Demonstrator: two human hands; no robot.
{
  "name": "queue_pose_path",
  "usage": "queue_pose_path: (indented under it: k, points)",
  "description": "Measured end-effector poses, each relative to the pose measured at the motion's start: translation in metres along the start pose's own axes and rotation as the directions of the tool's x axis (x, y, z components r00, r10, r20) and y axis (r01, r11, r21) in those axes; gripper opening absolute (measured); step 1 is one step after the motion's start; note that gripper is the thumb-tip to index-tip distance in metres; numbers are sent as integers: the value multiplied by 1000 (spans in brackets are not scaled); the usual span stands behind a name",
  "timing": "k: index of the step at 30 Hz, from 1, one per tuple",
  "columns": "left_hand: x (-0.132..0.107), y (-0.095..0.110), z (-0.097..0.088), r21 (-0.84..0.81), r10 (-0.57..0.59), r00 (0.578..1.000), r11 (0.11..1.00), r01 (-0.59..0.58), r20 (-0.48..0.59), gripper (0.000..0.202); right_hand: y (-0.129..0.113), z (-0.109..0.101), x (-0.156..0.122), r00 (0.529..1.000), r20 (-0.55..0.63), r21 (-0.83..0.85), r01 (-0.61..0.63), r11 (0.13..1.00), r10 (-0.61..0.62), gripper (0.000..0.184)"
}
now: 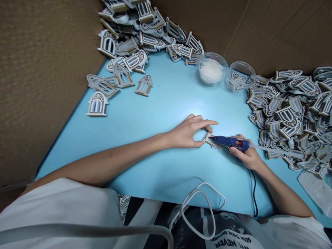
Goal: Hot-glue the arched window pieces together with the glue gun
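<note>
My right hand (246, 155) is wrapped round a blue hot glue gun (228, 141), with a long glue stick (275, 150) poking out of its back end. The gun's nozzle points left and sits over a small arched window piece (214, 142) on the blue table. Thumb and fingers of my left hand (188, 132) pinch the left end of that piece, while the index finger stretches out above it. The gun partly covers the piece, and the fingers of my right hand under the gun are mostly hidden.
Similar window pieces are heaped at the back left (145, 38) and along the right (287, 117). A round tub of white slips (212, 69) stands beside a clear tub (241, 76). Cardboard walls (280, 31) border the blue table (124, 138). A white cable (204, 193) loops at the front edge.
</note>
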State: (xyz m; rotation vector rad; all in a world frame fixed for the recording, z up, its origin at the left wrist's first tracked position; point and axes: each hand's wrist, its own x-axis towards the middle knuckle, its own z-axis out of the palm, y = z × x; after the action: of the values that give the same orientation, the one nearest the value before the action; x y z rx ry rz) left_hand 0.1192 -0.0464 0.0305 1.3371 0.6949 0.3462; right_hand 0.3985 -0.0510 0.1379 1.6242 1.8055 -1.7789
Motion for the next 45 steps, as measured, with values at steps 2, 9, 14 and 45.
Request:
queue_pose_path:
  k: [2, 9, 14, 45]
  points:
    - [0, 0, 0, -5, -1, 1000, 1000, 1, -1, 64, -1, 0, 0, 1000, 4, 0, -14, 1000, 14, 38]
    - [0, 0, 1, -1, 2, 1000, 1000, -2, 0, 65, -2, -1, 1, 1000, 2, 5, -3, 1000, 3, 35]
    - [1, -1, 1, 1, 2, 1000, 1000, -2, -1, 64, -1, 0, 1, 1000, 6, 2, -24, 1000, 23, 35]
    - [20, 20, -21, -743, -480, 834, 655, 134, -273, 80, 3, 30, -3, 953, -302, -190, -82, 978, 21, 42]
